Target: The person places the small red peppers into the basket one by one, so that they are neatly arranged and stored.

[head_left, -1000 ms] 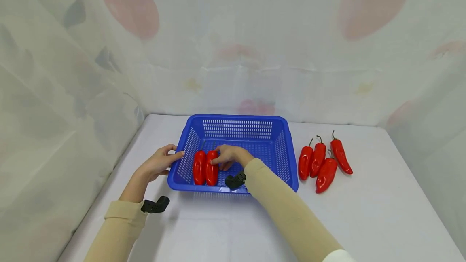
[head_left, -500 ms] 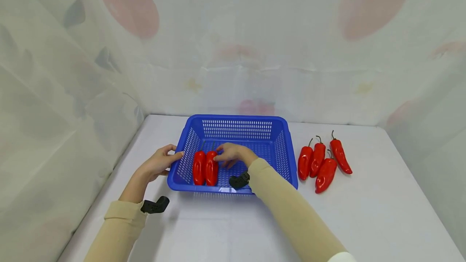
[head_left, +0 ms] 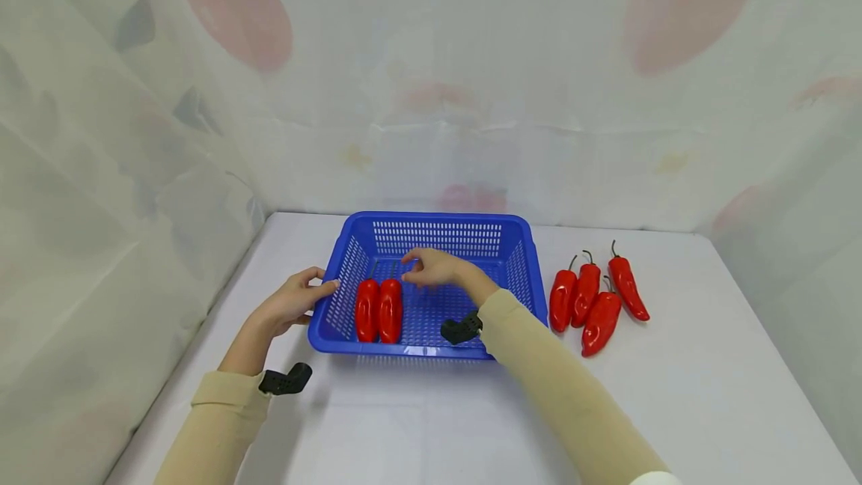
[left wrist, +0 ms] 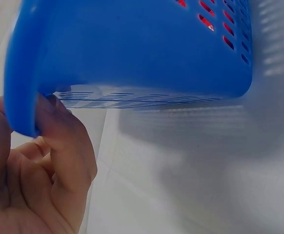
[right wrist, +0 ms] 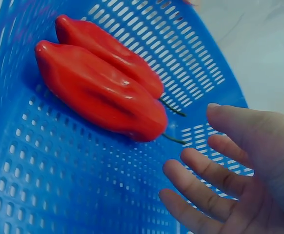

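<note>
Blue basket [head_left: 431, 245] at table [head_left: 417, 425] centre. Inside, toward its 9 o'clock wall: two red peppers [head_left: 378, 310] side by side, touching, stems toward 12 o'clock. Left hand [head_left: 292, 304] at the basket's 9 o'clock rim, thumb over the lip and fingers curled under it, gripping. Right hand [head_left: 436, 269] above the basket floor, fingers loosely spread, holding nothing, just at 2 o'clock of the peppers, not touching them. At 3 o'clock of the basket, on the table: four more red peppers [head_left: 595, 296] in a cluster.
</note>
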A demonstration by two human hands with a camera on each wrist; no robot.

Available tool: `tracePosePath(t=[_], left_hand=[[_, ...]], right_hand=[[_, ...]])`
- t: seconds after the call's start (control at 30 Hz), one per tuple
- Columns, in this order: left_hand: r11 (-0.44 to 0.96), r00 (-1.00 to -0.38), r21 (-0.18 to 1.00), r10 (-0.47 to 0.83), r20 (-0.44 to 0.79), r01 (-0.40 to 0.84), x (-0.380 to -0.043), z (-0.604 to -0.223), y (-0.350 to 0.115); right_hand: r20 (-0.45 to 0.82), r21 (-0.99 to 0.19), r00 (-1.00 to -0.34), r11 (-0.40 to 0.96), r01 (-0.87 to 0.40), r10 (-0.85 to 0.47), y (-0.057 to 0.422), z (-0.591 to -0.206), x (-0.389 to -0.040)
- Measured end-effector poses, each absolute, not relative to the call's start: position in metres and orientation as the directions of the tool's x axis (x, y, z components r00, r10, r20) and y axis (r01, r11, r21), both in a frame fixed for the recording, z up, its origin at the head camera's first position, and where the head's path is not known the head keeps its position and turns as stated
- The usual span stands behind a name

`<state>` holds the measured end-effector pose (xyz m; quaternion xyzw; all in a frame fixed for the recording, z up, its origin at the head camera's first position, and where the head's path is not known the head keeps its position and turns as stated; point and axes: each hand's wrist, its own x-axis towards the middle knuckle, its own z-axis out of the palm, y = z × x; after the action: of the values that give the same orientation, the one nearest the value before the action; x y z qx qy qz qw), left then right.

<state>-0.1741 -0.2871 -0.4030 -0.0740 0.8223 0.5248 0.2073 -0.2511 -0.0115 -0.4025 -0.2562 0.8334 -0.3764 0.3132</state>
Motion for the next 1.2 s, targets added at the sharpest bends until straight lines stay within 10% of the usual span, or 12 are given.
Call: tracePosePath(t=[1.2], left_hand=[[0.449,-0.900,0.830,0.113,-0.421,-0.332,-0.174,-0.402,-0.290]], right_hand=[[0.138,-0.745,-0.784,0.458,-0.484,-0.605,0.065,-0.356,-0.236]])
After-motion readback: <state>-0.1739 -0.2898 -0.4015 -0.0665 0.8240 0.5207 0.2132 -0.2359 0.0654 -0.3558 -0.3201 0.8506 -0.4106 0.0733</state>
